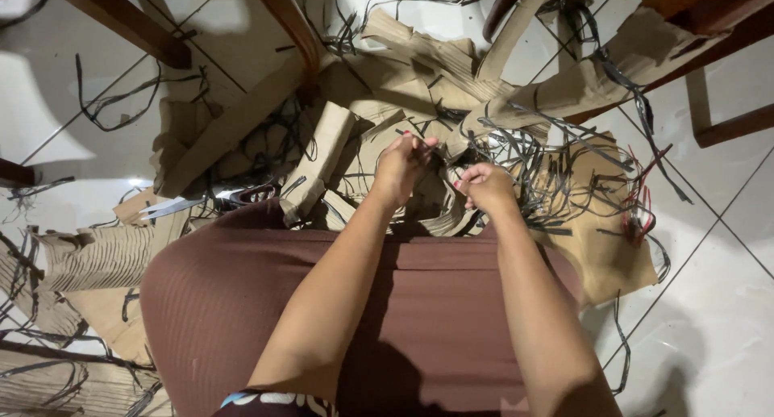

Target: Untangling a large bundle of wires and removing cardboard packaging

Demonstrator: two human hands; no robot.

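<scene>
Head view, centre frame: we pinch thin black strip (413, 136) in left hand (401, 165), fingertips pressed together on it. Strip runs toward upper right, into tangle of black strips (538, 163). Right hand (486, 185) curled shut just beside, lower right; its grip unclear.

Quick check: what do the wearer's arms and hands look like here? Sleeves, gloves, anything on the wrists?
Both forearms are bare to the bottom of the frame: no sleeves show. The left hand and right hand wear no gloves. No watch, bracelet or ring is visible. The right hand's fingernails look painted pink-red; the left hand's nails are too small to tell.
</scene>
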